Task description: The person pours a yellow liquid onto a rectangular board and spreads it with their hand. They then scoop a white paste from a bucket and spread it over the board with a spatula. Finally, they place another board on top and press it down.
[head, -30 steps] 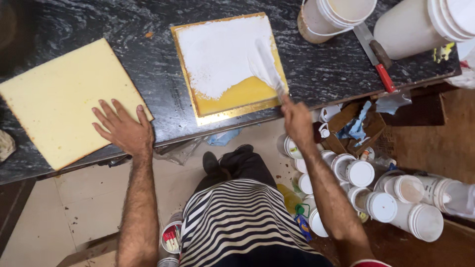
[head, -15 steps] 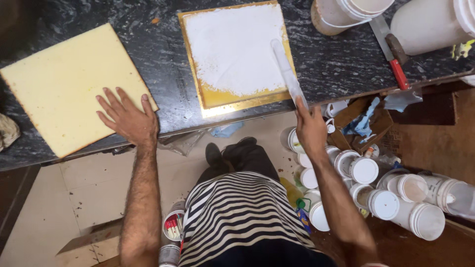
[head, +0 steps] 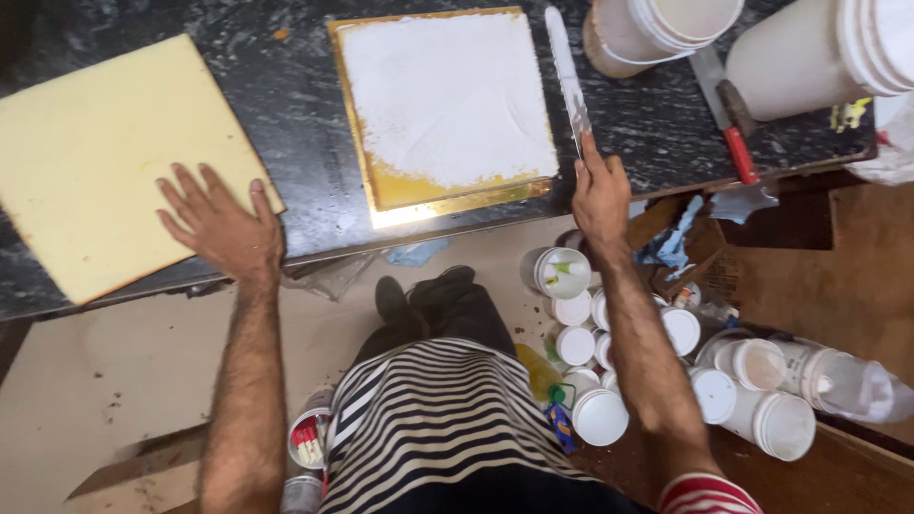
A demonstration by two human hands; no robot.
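Upper right: two white buckets (head: 657, 29), red-handled scraper (head: 731, 124)
Lower right, floor: cluster of white lidded jars (head: 685, 371)
Lower left: pale floor (head: 114, 381)

Bare forearms, black-and-white striped shirt, red-and-white striped cuff, dark trousers, dark shoes

The tabletop (head: 305, 124) was black with grey swirls — one board (head: 105, 162) was pale yellow, another board (head: 447, 100) white over gold.

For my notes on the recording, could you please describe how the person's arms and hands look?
Both forearms are bare and hairy. The left hand and right hand wear no gloves, rings or watch. A red-and-white striped cuff shows at the right arm's lower edge.
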